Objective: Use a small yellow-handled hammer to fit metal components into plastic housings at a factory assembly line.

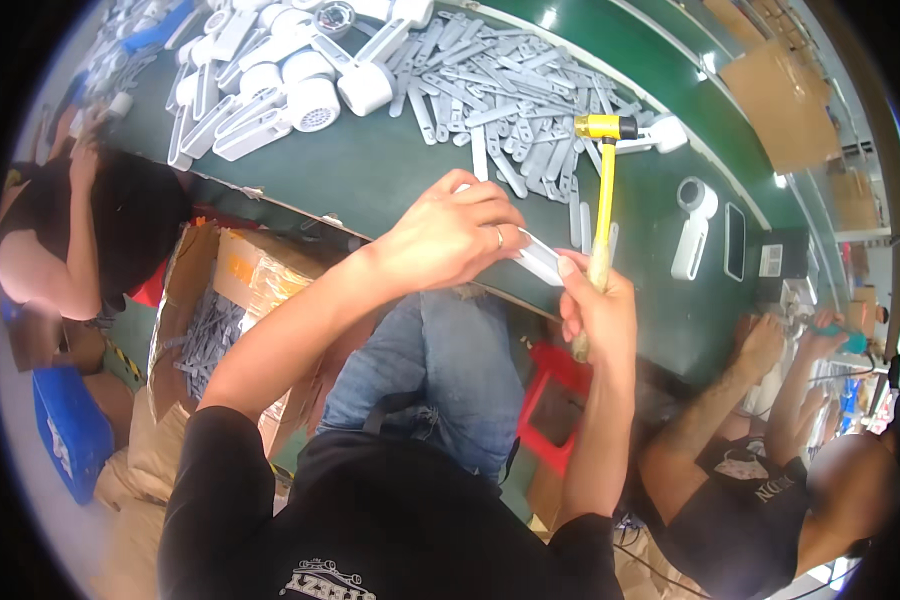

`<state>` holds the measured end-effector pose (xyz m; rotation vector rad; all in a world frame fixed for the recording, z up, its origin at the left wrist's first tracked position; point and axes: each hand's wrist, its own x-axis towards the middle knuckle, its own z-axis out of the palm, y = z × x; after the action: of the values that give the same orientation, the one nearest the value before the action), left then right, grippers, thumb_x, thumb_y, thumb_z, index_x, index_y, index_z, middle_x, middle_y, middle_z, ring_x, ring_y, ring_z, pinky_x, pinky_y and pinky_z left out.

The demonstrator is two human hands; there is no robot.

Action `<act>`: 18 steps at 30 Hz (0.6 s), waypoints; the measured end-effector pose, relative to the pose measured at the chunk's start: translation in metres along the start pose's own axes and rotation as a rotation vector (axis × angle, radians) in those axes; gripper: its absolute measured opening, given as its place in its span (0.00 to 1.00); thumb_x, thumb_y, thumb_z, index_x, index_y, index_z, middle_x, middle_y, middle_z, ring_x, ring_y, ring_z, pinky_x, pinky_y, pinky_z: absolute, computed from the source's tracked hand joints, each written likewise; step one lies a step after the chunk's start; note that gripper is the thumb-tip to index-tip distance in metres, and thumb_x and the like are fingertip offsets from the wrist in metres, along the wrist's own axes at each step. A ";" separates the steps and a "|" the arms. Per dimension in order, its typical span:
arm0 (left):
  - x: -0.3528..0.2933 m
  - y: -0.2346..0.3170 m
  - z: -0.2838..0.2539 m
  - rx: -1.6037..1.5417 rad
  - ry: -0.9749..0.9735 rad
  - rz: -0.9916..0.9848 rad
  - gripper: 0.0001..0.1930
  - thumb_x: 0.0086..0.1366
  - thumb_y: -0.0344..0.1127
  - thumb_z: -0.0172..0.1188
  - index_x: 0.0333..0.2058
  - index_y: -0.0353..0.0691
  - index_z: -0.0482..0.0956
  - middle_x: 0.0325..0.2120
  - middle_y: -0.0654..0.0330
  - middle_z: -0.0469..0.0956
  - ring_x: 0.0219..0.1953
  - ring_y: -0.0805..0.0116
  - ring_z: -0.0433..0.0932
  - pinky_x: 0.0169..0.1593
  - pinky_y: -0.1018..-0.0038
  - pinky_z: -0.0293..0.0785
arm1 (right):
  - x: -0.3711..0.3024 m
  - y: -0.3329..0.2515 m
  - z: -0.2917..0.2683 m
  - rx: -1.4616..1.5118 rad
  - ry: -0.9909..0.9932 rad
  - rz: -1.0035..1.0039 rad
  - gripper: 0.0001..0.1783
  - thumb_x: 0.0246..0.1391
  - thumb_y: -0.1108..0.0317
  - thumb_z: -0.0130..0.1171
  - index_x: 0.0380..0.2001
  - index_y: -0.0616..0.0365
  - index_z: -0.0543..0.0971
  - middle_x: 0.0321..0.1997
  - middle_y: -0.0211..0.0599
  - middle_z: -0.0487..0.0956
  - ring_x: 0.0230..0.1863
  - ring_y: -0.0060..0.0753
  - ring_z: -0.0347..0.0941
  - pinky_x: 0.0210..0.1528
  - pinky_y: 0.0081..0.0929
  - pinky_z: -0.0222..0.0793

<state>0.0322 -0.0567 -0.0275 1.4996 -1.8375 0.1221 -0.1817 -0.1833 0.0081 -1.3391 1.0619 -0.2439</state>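
Observation:
Between my hands, over the table's near edge, is a white plastic handle piece [540, 261]. My left hand [452, 236] has its fingers closed round one end and covers much of it. My right hand [602, 308] is closed on the pale grip of a small hammer [606, 195]. The hammer stands up from that hand, its yellow head with a black face pointing away from me. My right thumb and fingertips also meet the white piece's near end. Just beyond lies a heap of grey plastic strips [530, 95].
White round-headed parts with long handles [312, 104] are piled at the far left. One more such part [694, 228] lies by a phone [734, 241] at right. A cardboard box [182, 290] of grey strips and a red stool [550, 395] sit below. Co-workers flank me.

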 end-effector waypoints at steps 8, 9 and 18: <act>0.013 -0.008 0.000 0.081 -0.116 0.146 0.21 0.57 0.32 0.71 0.51 0.53 0.88 0.45 0.65 0.86 0.51 0.64 0.83 0.68 0.55 0.73 | 0.003 0.021 0.008 0.129 0.086 -0.051 0.21 0.67 0.60 0.69 0.55 0.66 0.84 0.19 0.27 0.75 0.13 0.16 0.63 0.15 0.21 0.57; 0.014 -0.008 0.001 0.099 -0.120 0.164 0.17 0.61 0.35 0.68 0.49 0.53 0.89 0.43 0.66 0.86 0.50 0.67 0.83 0.68 0.57 0.72 | -0.001 0.022 0.009 0.127 0.111 -0.074 0.22 0.68 0.60 0.68 0.56 0.67 0.83 0.19 0.26 0.74 0.14 0.15 0.63 0.15 0.21 0.56; 0.011 -0.012 0.000 0.115 -0.142 0.203 0.17 0.59 0.32 0.69 0.48 0.53 0.89 0.40 0.66 0.84 0.47 0.67 0.84 0.73 0.50 0.68 | -0.129 0.038 -0.018 -0.136 0.189 -0.179 0.33 0.80 0.58 0.46 0.81 0.55 0.57 0.29 0.23 0.74 0.23 0.12 0.64 0.26 0.16 0.63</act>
<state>0.0425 -0.0694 -0.0257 1.4266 -2.1270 0.2276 -0.2799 -0.0954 0.0395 -1.5594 1.1321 -0.4451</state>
